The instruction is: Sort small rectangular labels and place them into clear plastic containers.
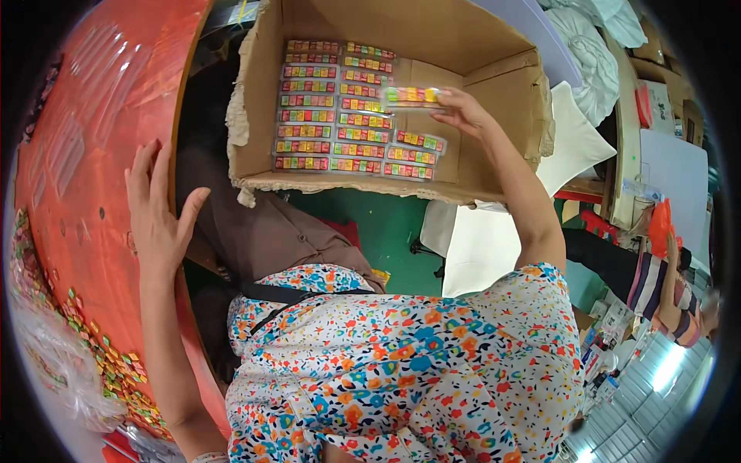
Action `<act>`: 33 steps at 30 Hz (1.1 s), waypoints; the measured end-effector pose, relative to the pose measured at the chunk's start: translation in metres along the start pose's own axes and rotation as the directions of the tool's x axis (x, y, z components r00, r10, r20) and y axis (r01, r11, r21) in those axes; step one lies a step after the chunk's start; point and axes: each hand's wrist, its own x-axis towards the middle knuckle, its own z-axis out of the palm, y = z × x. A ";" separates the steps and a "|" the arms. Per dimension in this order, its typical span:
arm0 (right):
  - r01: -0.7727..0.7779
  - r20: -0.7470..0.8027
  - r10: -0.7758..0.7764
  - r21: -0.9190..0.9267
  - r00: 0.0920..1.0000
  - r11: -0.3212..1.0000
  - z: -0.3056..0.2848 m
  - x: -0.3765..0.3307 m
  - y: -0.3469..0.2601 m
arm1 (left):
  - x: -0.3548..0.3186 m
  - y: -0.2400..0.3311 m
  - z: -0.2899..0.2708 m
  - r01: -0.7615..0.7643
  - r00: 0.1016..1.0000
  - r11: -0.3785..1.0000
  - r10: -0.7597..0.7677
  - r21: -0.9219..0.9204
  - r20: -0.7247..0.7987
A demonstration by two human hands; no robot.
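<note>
The big cardboard box [494, 77] sat open in the middle. Far to the left of the box was a red table [85, 154] with lots of tiny coloured pieces [108, 355] near its bottom edge. The left hand [158, 212] lay open and flat on the table's edge, holding nothing — it was well away from the box. Inside the box, clear packs of coloured pieces [332, 108] lay in neat rows, filling its left part. The right hand [463, 112] reached over the box and pinched one clear pack [411, 95] at its right end. That pack's long side ran left to right, like the rows just below it — the right hand was the nearer one.
</note>
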 end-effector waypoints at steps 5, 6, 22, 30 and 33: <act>-0.186 -0.130 0.181 -0.029 0.975 0.982 -0.082 0.033 0.055 | 0.001 0.005 -0.007 0.092 0.995 0.994 -0.090 -0.058 0.039; -0.229 -0.225 0.208 -0.072 0.952 0.971 -0.090 0.036 0.060 | 0.001 0.006 -0.007 0.090 0.995 0.994 -0.088 -0.056 0.040; -0.397 -0.309 0.269 -0.508 0.912 0.764 -0.091 0.069 0.107 | -0.004 0.006 -0.014 0.072 0.997 0.997 -0.072 -0.004 0.027; -0.003 -0.009 -0.008 -0.837 1.000 0.548 -0.082 0.076 0.117 | 0.000 0.008 -0.008 0.114 0.993 0.992 -0.113 -0.046 0.019; 0.094 0.076 -0.068 -0.949 0.995 0.301 -0.086 0.088 0.134 | -0.001 0.003 -0.009 0.097 0.995 0.995 -0.097 -0.023 0.007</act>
